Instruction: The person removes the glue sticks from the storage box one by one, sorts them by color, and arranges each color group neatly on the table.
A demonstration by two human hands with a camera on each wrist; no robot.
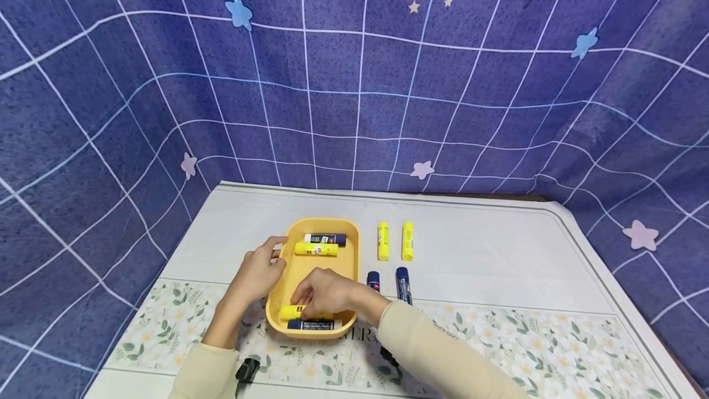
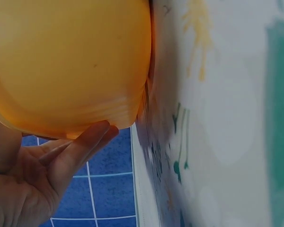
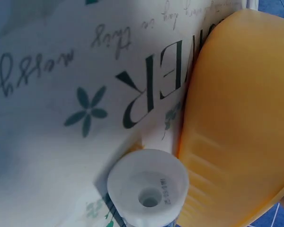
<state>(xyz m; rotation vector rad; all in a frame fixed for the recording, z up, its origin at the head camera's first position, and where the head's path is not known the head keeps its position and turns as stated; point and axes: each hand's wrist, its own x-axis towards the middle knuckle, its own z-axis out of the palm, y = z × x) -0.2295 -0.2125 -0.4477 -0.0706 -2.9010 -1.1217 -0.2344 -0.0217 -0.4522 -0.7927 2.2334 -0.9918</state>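
Beige sleeve (image 1: 443,350) at five o'clock leads to the right hand (image 1: 327,293), fingers clamped on a yellow glue stick (image 1: 288,313) in the tray (image 1: 349,263), near its six-o'clock end, long axis nine to three. The left hand (image 1: 263,271), fingers nearly straight, touches the rim at ten.

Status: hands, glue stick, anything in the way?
Left hand touching yellow tray at its edge. Right hand inside, pinching near yellow glue stick. Dark-blue stick lies close alongside; no other obstruction visible.
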